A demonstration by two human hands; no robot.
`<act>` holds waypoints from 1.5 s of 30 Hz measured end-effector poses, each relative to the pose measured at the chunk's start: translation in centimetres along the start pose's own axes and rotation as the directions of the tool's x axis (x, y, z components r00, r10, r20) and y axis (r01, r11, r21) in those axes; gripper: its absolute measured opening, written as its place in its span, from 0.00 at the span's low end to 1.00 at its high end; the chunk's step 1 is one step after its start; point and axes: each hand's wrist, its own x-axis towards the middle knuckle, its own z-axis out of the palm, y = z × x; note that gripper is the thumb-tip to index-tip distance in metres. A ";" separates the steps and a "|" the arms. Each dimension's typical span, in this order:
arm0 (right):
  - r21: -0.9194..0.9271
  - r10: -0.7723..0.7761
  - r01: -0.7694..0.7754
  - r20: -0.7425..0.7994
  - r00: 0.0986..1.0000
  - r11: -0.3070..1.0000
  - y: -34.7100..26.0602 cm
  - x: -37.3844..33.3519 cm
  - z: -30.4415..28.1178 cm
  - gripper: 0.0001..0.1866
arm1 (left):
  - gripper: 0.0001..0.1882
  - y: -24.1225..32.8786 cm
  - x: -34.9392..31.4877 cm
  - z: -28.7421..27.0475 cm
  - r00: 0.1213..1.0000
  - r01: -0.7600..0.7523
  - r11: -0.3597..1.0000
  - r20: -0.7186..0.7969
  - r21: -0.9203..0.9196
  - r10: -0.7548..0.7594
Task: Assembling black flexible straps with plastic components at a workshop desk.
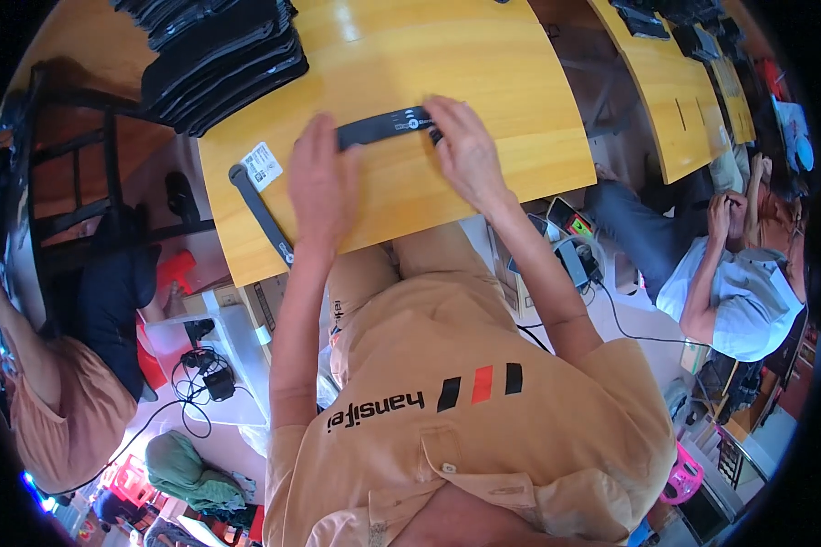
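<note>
Packets of dark flat goods sit in a slanting stack (219,59) at the far left corner of the yellow wooden table (483,73), overlapping like roof tiles. Nearer the table's left edge lies a small white label (263,165), square and printed in black, just beside one end of a long black strip (257,211) that runs along the edge toward the near corner. Between the person's hands, in the middle of the tabletop, lies a second black strip (383,126) with pale printing at its right end. The left hand (321,182) rests flat on the wood, fingers together and stretched out, its fingertips touching the strip's left end. The right hand (465,150) lies over the strip's right end, fingers slightly spread and pressed down on it; nothing is gripped. Another person in a pale blue shirt (734,301) sits off to the right, beside a second yellow table (680,109).
</note>
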 end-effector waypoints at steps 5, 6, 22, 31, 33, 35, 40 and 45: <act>-0.164 -0.092 0.132 0.227 0.970 0.978 0.2 -1.2 1.5 0.30 | 0.37 1.1 -0.9 2.0 0.957 -0.140 0.979 0.273 0.146 0.096; -0.198 -0.091 0.147 0.265 0.960 0.969 0.3 -1.3 1.5 0.31 | 0.39 0.8 -1.0 2.4 0.944 -0.143 0.978 0.317 0.151 0.089; -0.270 -0.102 0.193 0.319 0.942 0.943 0.9 -1.7 1.5 0.33 | 0.40 -1.4 -2.1 2.0 0.965 -0.093 0.975 0.258 0.203 0.038; -0.290 -0.151 0.231 0.274 0.950 0.929 1.0 -2.2 1.8 0.32 | 0.39 -4.6 -3.1 -1.6 0.964 0.265 0.847 -0.097 0.460 -0.249; -0.216 -0.201 0.235 0.167 0.965 0.948 1.0 -2.4 1.4 0.31 | 0.34 -6.4 -4.4 -4.7 0.930 0.342 0.895 -0.238 0.285 -0.280; -0.106 -0.246 0.238 -0.069 0.967 0.966 0.5 -2.6 1.0 0.25 | 0.30 -5.7 -6.4 -8.0 0.884 0.454 0.882 -0.185 0.123 -0.429; 0.277 -0.300 0.276 0.046 0.953 0.920 -5.5 -5.4 2.7 0.19 | 0.18 -3.3 -13.2 -8.0 0.671 0.723 0.650 0.015 -0.236 -0.741; 0.444 -0.383 0.273 0.179 0.906 0.854 -12.1 -6.3 5.9 0.20 | 0.13 -2.6 -16.6 -4.3 0.539 0.529 0.096 0.247 -0.843 -0.805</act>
